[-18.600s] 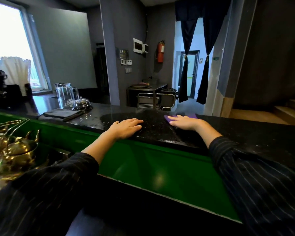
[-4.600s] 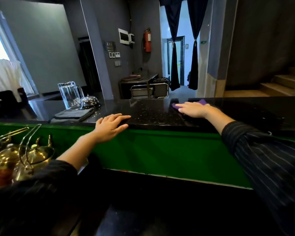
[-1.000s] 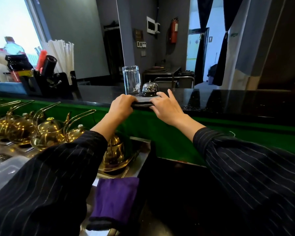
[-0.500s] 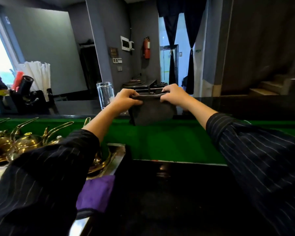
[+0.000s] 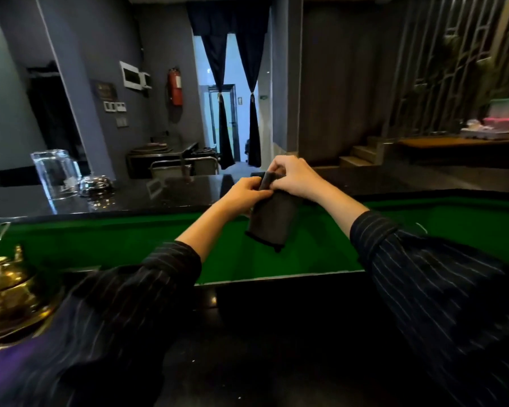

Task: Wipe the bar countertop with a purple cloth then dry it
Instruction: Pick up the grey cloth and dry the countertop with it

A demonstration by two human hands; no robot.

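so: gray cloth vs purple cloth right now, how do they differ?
The gray cloth is held up by both the left hand and right hand, hanging folded over the green panel; the purple cloth lies low at the bottom left, in nobody's grip. The gray cloth shows nearly whole; the purple cloth is blurred and mostly hidden by the sleeve. Neither cloth touches the bar countertop.

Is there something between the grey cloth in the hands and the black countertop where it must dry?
Nothing visible. Both hands hold the grey cloth in the air above the countertop edge; the jug and bell stand far left.
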